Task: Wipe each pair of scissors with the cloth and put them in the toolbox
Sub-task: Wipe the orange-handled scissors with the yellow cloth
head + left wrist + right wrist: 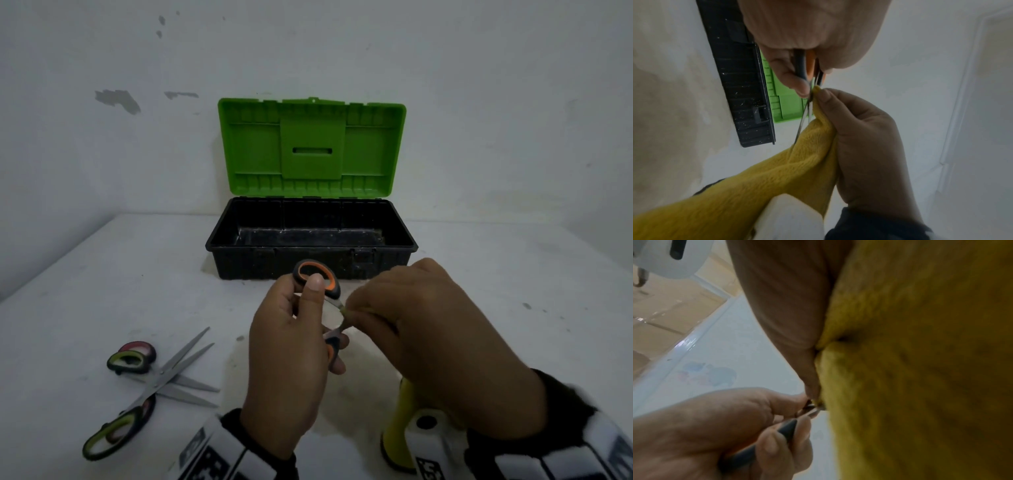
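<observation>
My left hand (310,310) grips the handles of the orange-and-black scissors (329,278), thumb against the upper loop. Just to its right, my right hand (356,308) pinches a yellow cloth (399,421) around the blades at the pivot. In the left wrist view the cloth (787,170) wraps the lower part of the scissors blades (803,120), and it trails down under my right hand (863,138). The black toolbox (239,260) stands open behind my hands, green lid (308,147) upright, with nothing visible inside. In the right wrist view the cloth (920,369) fills the right half.
Two more pairs lie crossed on the white table at the front left: green-handled scissors (109,435) over red-handled scissors (138,346), blades pointing right. A white wall rises close behind the toolbox.
</observation>
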`<state>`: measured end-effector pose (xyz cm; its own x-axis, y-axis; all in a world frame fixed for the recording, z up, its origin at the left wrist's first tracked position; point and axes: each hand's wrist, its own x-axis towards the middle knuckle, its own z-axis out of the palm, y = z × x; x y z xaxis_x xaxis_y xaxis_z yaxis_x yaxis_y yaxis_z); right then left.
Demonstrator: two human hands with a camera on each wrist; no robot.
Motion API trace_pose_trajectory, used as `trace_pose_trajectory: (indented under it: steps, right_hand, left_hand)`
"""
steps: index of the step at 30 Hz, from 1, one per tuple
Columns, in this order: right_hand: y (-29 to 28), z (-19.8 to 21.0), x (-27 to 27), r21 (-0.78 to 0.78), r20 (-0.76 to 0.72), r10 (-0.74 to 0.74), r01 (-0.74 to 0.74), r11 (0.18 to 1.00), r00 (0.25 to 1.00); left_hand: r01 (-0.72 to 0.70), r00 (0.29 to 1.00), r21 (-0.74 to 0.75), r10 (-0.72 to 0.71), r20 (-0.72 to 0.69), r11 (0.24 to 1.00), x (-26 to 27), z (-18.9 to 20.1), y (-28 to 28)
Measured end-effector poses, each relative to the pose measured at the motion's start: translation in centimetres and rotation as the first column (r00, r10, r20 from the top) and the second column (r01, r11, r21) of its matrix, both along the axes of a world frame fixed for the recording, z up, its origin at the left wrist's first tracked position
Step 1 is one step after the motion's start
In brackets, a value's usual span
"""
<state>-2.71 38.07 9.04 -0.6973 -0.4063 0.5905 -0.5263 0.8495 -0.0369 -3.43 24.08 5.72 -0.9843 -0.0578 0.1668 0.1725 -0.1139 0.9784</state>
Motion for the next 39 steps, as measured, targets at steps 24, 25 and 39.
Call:
trace_pose_trajectory:
  steps: [24,25,39]
  right_hand:
    - [-0.6,-0.3,0.1,-0.484,0.273,-0.062,0.193,0.854,0.960]
    - [-1.0,-0.2,0.2,-0.467,0.261,-0.025,0.149,0.872,0.965]
    - [-1.2,-0.6,-0.1,-0.458,0.306,-0.070,0.211,0.863,0.949]
  left_hand:
    - [-0.060,0.998,-0.024,0.059,-0.017,0.998,-0.4,0.2,0.1]
    - [-0.053,0.998,-0.019,0.052,-0.019,0.998,-0.5,0.3,0.1]
    - [-0.014,0.999,-0.009,0.015,0.031,1.000,-0.5,0.2,0.1]
